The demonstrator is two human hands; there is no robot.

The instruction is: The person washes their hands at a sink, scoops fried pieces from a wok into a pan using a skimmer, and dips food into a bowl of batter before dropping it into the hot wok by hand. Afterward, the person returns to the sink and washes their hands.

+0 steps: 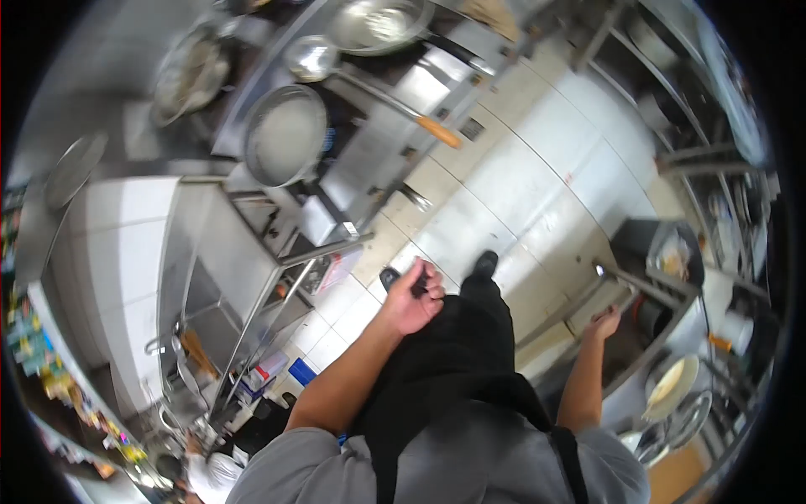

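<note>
My left hand [413, 301] is in front of my body, above the dark trousers, with its fingers curled round something small and black [420, 286] that I cannot make out. My right hand [604, 322] is out to the right, close to the metal frame of a counter [655, 286]. Its fingers look bent and pressed together, and whether anything is in them is hidden. On the stove ahead of me are a pale frying pan [287, 136], a ladle with a wooden handle [438, 131] and a second pan [382, 23].
A steel sink [210, 307] stands to the left. At the lower left is another person [214, 475] in white. To the right are a black bin [651, 244], shelving [672, 76] and a bowl [672, 386] with pale yellow contents. Tiled floor [520, 176] runs between.
</note>
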